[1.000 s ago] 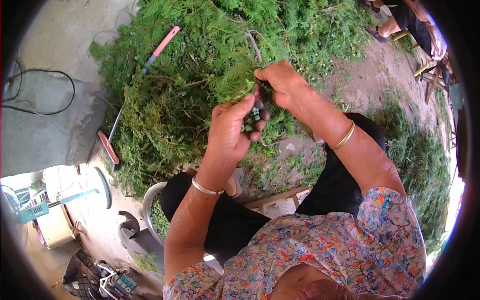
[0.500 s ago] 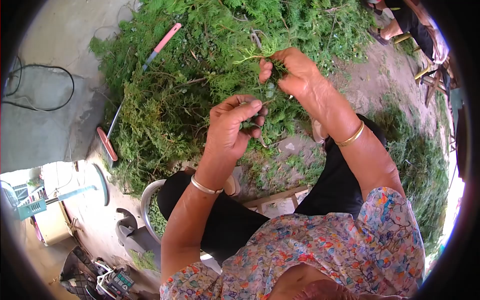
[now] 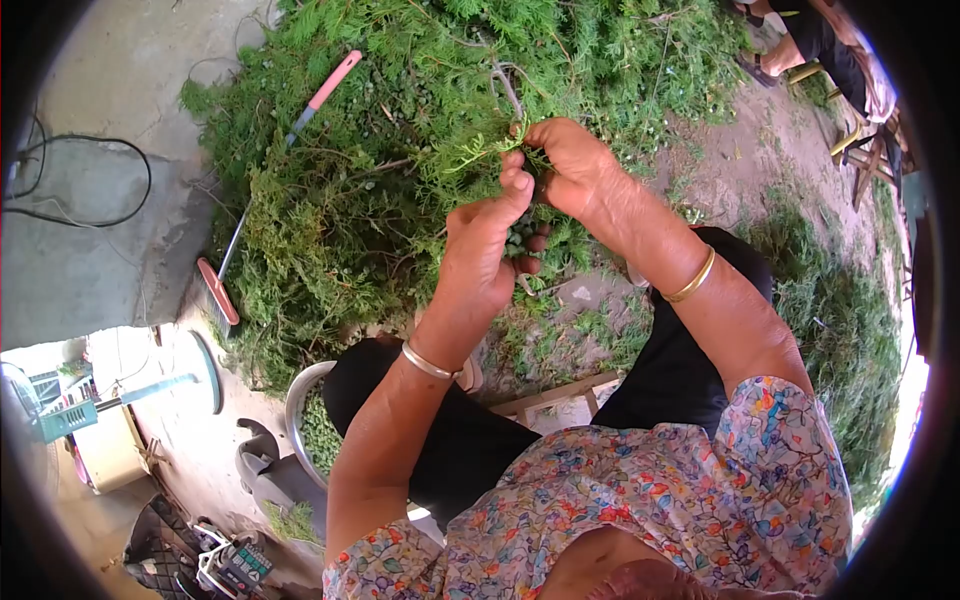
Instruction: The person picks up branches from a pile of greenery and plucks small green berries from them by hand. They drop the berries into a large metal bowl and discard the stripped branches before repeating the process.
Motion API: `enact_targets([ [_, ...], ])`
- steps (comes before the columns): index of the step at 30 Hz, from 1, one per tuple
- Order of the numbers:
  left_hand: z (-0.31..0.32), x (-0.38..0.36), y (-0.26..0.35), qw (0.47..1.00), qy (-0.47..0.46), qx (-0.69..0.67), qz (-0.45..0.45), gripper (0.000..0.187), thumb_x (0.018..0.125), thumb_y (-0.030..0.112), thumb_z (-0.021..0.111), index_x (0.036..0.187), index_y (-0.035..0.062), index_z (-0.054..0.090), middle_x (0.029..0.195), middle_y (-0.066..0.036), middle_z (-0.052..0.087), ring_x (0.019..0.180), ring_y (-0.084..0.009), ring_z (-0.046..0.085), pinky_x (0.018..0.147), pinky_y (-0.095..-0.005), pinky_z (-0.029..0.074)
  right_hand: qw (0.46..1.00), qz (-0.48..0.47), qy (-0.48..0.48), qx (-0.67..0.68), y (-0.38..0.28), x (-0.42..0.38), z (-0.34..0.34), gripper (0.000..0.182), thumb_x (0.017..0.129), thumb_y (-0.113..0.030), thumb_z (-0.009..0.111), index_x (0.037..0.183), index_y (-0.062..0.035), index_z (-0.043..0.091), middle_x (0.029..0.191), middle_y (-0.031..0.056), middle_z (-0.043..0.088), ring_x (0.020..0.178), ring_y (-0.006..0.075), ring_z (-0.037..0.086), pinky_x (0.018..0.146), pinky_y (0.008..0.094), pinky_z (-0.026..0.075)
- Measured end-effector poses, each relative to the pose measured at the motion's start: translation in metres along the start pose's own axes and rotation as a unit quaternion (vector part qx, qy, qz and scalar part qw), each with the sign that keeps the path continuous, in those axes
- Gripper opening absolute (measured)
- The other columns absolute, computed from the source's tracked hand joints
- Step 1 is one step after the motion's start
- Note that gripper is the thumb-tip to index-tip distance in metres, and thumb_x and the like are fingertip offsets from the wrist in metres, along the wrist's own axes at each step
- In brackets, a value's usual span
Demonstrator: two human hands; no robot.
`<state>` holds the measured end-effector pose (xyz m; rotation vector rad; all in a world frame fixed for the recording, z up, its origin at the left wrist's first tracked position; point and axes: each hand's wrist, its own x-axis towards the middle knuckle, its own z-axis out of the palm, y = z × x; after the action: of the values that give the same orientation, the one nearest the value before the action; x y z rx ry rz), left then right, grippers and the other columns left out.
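My right hand [image 3: 575, 170] is closed on a small green sprig [image 3: 480, 150] whose leafy tips stick out to the left. Just below it, my left hand [image 3: 490, 235] is closed round several small green cones [image 3: 520, 238], its thumb and fingertips up against the sprig's base by my right hand. Both hands are over a large heap of cut evergreen branches [image 3: 330, 230]. A metal basin [image 3: 300, 405] holding small green pieces stands beside my left knee.
A broom with a pink handle [image 3: 335, 80] lies on the heap at the left. A grey watering can [image 3: 285, 480], a fan [image 3: 200, 372] and a box [image 3: 115, 450] stand at lower left. A person's leg [image 3: 783, 55] shows at upper right, near a wooden stool [image 3: 872, 165].
My left hand has moved up and right to meet my right hand. My right hand has shifted slightly down and left with the sprig.
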<state>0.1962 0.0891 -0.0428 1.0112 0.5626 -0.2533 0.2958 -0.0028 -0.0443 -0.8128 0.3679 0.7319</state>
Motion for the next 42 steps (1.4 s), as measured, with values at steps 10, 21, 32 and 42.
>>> enact_targets([
  [10, 0.003, 0.002, -0.004, 0.998, 0.032, -0.003, 0.051, 0.028, 0.078, 0.025, 0.071, 0.078, 0.0007, 0.057, 0.068, -0.007, 0.058, 0.054, -0.0159, 0.054, 0.041, -0.0257, 0.039, 1.0, 0.021, 0.008, 0.021, -0.005, 0.0, 0.0, 0.013, 0.088, 0.0, 0.032, 0.094, 0.0056, 0.042, 0.081, 0.0139, 0.046, 0.063, 0.0155, 0.042, 0.052, 0.0303, 0.041],
  [21, 0.006, -0.002, 0.001, 0.998, -0.051, -0.027, 0.009, 0.021, 0.084, 0.021, 0.064, 0.088, 0.0006, 0.061, 0.075, -0.013, 0.059, 0.058, -0.0209, 0.054, 0.045, -0.0279, 0.038, 0.991, 0.092, 0.01, 0.099, -0.015, -0.01, 0.001, 0.015, 0.086, -0.001, 0.033, 0.095, 0.0086, 0.04, 0.084, 0.0162, 0.045, 0.063, 0.0172, 0.042, 0.049, 0.0282, 0.035],
  [32, 0.009, -0.007, 0.002, 0.981, -0.163, -0.102, -0.01, 0.025, 0.088, 0.023, 0.054, 0.091, -0.0017, 0.057, 0.08, -0.018, 0.061, 0.06, -0.0203, 0.055, 0.044, -0.0268, 0.04, 0.988, 0.079, -0.044, 0.123, -0.023, -0.01, -0.002, 0.009, 0.085, 0.005, 0.035, 0.095, 0.0039, 0.035, 0.084, 0.0192, 0.044, 0.059, 0.0159, 0.042, 0.044, 0.0251, 0.032],
  [42, 0.003, -0.008, 0.0, 0.98, -0.183, -0.077, 0.012, 0.026, 0.09, 0.023, 0.049, 0.089, -0.0017, 0.057, 0.077, -0.018, 0.061, 0.057, -0.0189, 0.055, 0.043, -0.0242, 0.039, 0.986, 0.069, -0.015, 0.149, -0.034, 0.002, -0.008, 0.015, 0.087, -0.002, 0.033, 0.095, 0.0095, 0.038, 0.083, 0.014, 0.043, 0.061, 0.0139, 0.039, 0.047, 0.0233, 0.03],
])
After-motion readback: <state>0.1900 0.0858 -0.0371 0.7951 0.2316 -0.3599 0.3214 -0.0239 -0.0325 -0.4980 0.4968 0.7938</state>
